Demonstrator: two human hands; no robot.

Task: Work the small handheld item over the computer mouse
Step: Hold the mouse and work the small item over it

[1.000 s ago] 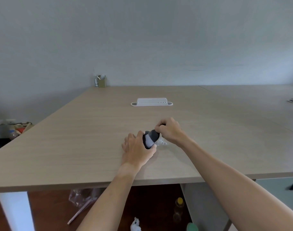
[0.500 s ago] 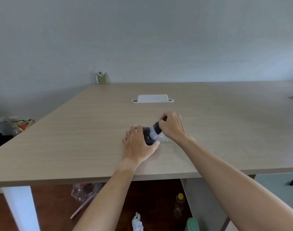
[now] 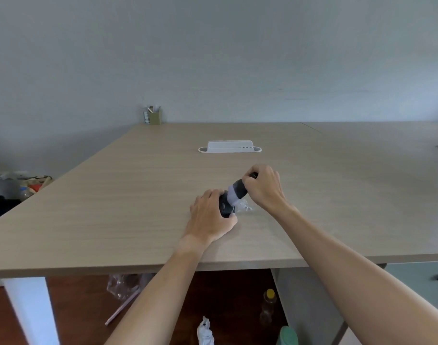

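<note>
A black computer mouse lies on the wooden desk, mostly hidden under my left hand, which grips it from the left. My right hand is closed on a small handheld brush with a dark grey body and pale bristle end. The brush slants down to the left and its pale end touches the top of the mouse. A crumpled bit of clear plastic wrap sits on the desk just right of the mouse.
A white cable-port box sits mid-desk beyond my hands. A green pen holder stands at the far left corner by the wall. Under the desk are bottles, plastic bags and a white desk leg.
My right hand has drawn the brush up and to the right, so more of its body shows. My left hand has stayed on the mouse. The camera has tilted slightly.
</note>
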